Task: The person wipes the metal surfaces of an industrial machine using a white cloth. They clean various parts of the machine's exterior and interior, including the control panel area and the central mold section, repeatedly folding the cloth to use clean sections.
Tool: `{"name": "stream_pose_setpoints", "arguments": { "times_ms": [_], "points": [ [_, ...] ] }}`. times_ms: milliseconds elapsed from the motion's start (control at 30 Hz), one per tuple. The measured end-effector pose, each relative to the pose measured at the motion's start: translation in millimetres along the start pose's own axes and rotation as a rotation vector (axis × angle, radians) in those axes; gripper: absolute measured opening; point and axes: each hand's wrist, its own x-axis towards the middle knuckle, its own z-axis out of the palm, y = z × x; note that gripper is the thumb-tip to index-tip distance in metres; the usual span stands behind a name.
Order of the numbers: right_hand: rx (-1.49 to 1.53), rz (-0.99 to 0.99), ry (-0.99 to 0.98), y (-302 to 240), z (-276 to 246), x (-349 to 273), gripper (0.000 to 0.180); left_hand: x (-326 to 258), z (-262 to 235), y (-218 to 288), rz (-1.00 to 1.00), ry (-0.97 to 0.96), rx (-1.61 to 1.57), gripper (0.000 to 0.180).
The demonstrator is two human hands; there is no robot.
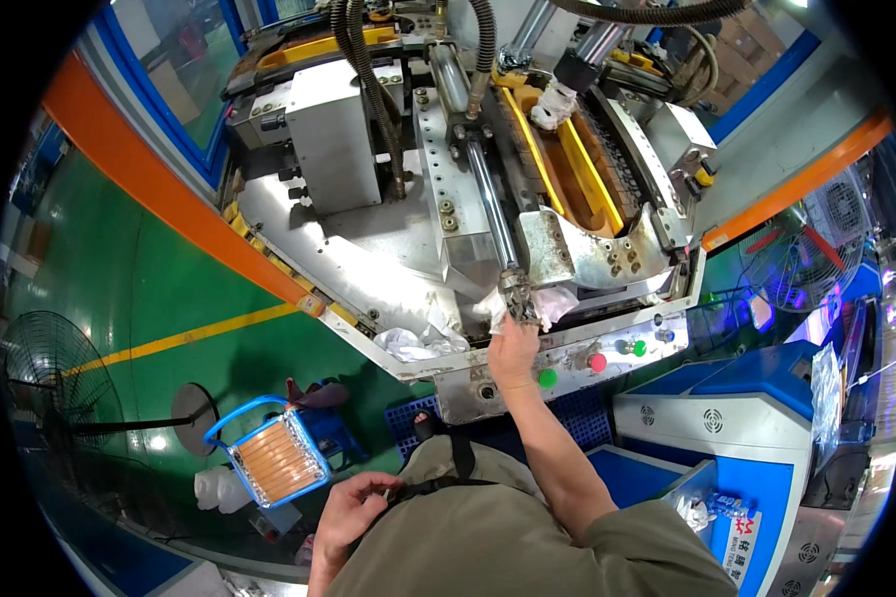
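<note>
head view: the right hand (513,350), at frame centre, presses a white rag (553,301) against the lower end of the machine's steel rod (493,194), grip closed on the rag; wiping seems under way, grime remaining on the bracket (587,254). the left hand (353,509), lower left, pinches a strap, fingers closed.

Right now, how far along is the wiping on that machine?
Possibly done: crumpled white rags lie discarded on the grey metal machine bed. In hand: the right hand presses a white cloth against the end of the steel rod. The left hand rests at the waist. Remaining wiping cannot be judged.
</note>
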Motion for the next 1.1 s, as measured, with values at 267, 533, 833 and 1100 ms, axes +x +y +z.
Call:
{"name": "stream_pose_setpoints", "arguments": {
  "times_ms": [267, 533, 833, 1100],
  "points": [
    [0.169, -0.188, 0.172, -54.9, 2.2, 55.0, 0.036, -1.4, -10.7, -9.5, 0.036, -0.023, -0.001, 0.034],
    [0.478, -0.212, 0.207, -99.4, 25.5, 109.8, 0.034, -17.7, 14.3, 8.3, 0.109, -0.104, -0.063, 0.023],
    [0.328, -0.314, 0.321, -125.8, -22.9, 183.7, 0.019, -33.9, 7.0, 11.5, 0.168, -0.101, -0.058, 0.037],
    [0.280, 0.014, -0.636, -133.8, -19.5, 75.7, 0.015, -20.4, 19.6, 10.1, 0.112, -0.199, 0.044, 0.025]
  ]
}}
